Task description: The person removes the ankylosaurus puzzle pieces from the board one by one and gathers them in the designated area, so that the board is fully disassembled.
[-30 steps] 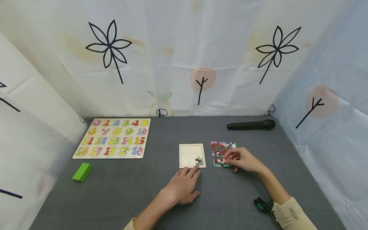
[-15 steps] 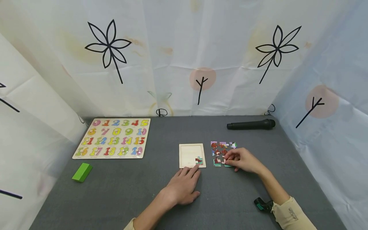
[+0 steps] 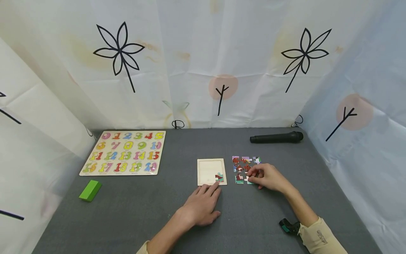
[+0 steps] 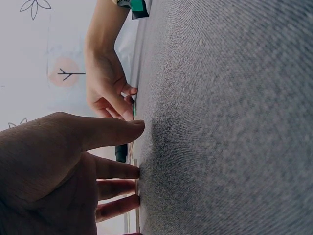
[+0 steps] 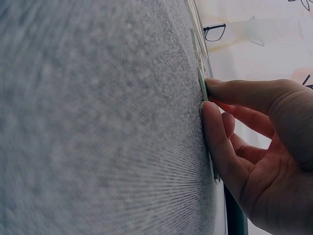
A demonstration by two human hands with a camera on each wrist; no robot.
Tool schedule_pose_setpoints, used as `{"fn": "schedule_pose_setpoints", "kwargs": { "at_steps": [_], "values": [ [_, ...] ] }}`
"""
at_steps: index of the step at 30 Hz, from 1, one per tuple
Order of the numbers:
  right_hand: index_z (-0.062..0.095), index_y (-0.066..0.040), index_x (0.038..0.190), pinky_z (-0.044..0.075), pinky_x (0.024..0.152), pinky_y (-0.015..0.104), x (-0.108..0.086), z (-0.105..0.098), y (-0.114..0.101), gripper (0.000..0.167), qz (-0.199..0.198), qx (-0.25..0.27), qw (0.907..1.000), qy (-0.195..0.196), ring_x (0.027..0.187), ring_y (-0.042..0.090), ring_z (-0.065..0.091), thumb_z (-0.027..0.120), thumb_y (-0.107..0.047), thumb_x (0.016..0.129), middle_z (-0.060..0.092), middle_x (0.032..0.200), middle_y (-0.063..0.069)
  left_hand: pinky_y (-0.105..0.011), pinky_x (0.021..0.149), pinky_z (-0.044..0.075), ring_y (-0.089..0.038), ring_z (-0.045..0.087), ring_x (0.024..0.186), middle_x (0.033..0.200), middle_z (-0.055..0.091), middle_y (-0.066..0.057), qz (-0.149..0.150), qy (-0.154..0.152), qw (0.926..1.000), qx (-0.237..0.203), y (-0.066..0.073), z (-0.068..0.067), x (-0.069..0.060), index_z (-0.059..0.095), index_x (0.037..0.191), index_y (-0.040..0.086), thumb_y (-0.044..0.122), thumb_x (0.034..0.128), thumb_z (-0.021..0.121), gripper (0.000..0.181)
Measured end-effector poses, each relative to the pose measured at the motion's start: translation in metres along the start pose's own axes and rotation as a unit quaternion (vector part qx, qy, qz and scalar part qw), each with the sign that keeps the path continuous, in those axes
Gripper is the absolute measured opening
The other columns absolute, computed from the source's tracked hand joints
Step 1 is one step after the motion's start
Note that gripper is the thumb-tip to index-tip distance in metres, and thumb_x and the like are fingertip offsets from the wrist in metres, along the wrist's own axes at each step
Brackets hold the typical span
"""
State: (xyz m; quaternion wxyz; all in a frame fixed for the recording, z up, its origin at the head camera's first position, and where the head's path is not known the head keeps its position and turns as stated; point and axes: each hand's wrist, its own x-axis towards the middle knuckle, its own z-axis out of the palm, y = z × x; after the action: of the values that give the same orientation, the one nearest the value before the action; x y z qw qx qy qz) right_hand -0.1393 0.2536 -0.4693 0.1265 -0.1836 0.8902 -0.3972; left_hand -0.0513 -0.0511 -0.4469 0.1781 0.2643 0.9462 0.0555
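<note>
In the head view my left hand (image 3: 203,206) lies with fingers spread, its fingertips at the near edge of a pale wooden puzzle tray (image 3: 207,169). One jigsaw piece (image 3: 219,177) sits in the tray's lower right corner. To the right of the tray, my right hand (image 3: 268,177) pinches another jigsaw piece (image 3: 248,180) between thumb and index finger, at the lower right of a group of loose pieces (image 3: 239,168). The right wrist view shows the thumb and index fingertip on that thin piece (image 5: 204,90), low against the cloth. My right hand partly covers the group.
A number board (image 3: 123,153) lies at the back left, with a green block (image 3: 90,190) in front of it. A black microphone (image 3: 276,137) lies at the back right. White printed curtains (image 3: 190,63) enclose the grey tabletop (image 3: 127,218).
Both hands stay almost where they were. The piece at my right fingertips has shifted slightly, and a pale knob on its left side now shows.
</note>
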Motion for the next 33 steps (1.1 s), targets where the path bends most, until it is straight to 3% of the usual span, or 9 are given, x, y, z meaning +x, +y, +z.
{"fn": "schedule_pose_setpoints", "kwargs": {
  "at_steps": [16,33],
  "values": [
    [0.079,-0.004,0.105,0.06,0.056,0.031,0.003,-0.002,-0.005,0.013,0.004,0.013,0.9998,-0.012,0.058,0.007,0.063,0.083,-0.012,0.095,0.068,0.089,0.006,-0.05,0.13,0.038,-0.022,0.039,0.157,0.18,0.03,0.003,0.001,0.003,1.0,-0.005,0.0,0.001,0.0,0.043,0.166,0.018,0.049,0.1029,0.07,0.076],
    [0.079,-0.002,0.107,0.063,0.059,0.033,0.022,0.018,-0.024,0.012,-0.046,0.07,0.9953,-0.049,0.06,0.01,0.066,0.081,-0.008,0.097,0.075,0.092,0.013,-0.049,0.126,0.043,-0.022,0.042,0.155,0.178,0.033,0.001,0.01,0.019,0.9998,0.0,-0.003,0.001,-0.001,0.047,0.164,0.018,0.048,0.1035,0.07,0.072]
  ]
}}
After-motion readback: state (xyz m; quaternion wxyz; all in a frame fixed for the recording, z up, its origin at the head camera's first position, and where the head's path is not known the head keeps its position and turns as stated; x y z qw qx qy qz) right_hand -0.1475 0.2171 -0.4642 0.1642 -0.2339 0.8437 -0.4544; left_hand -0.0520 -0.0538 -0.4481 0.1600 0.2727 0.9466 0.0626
